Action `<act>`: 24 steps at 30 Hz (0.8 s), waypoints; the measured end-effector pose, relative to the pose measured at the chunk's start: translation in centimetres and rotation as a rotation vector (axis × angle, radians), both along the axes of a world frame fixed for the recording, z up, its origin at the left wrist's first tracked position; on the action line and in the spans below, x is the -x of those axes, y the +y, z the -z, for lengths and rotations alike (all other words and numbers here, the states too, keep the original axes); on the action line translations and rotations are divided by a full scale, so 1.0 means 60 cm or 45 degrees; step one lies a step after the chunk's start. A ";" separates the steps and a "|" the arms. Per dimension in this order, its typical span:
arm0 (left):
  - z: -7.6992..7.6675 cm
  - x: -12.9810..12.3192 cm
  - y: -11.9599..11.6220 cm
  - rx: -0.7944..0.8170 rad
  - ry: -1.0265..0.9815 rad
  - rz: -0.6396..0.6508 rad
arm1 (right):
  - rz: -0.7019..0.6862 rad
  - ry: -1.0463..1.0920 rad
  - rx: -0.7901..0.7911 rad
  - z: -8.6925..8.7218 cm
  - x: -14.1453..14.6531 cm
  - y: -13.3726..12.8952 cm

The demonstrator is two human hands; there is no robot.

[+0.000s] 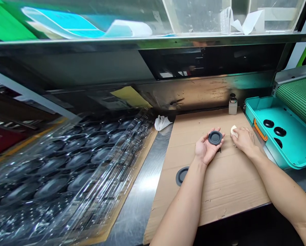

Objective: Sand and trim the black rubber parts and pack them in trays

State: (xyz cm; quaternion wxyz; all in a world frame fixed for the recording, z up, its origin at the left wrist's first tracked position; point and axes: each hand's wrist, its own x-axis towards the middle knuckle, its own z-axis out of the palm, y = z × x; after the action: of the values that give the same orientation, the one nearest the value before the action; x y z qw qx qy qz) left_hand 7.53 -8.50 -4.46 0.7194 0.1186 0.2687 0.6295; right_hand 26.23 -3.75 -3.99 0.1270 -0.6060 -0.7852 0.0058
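Observation:
My left hand (206, 149) is palm up and holds a dark grey round lid (215, 138) with a raised rim, its fingers under and around it. To its right, my right hand (244, 139) is closed on a small cream-coloured pad (233, 130), low over the cardboard; what kind of pad it is I cannot make out. Another dark round piece (181, 175) lies on the cardboard sheet (227, 191), partly hidden by my left forearm. A small dark thing (219, 150) shows beneath my left hand, too covered to name.
Clear plastic trays (73, 160) of dark round parts fill the left side. At right stands a teal bin (301, 147) with several black round parts. A small bottle (233, 105) and a crumpled white cloth (162, 123) sit at the back, below a metal shelf (153, 42).

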 end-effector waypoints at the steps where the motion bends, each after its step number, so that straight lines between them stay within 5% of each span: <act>1: 0.000 0.000 0.000 -0.006 -0.003 0.005 | -0.005 0.001 -0.005 0.001 0.001 -0.001; 6: -0.004 -0.008 -0.001 -0.045 0.061 0.050 | -0.016 0.017 -0.017 0.002 -0.002 0.000; 12: -0.001 -0.047 -0.023 -0.421 0.691 -0.561 | -0.017 0.042 0.018 -0.001 -0.001 -0.001; 18: 0.013 -0.059 -0.041 -0.543 0.795 -0.514 | 0.013 0.053 0.031 -0.002 0.002 -0.001; 21: 0.017 -0.059 -0.038 -0.601 0.908 -0.653 | 0.016 0.047 0.041 -0.003 0.002 -0.001; 24: 0.020 -0.059 -0.031 -0.889 1.322 -0.877 | 0.022 0.038 0.067 -0.006 0.002 -0.001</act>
State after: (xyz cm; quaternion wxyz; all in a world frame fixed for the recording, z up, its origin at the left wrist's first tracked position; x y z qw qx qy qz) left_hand 11.05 -10.35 -5.65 0.1791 0.5347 0.3815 0.7325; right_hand 26.09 -3.83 -3.64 0.1227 -0.6157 -0.7776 0.0344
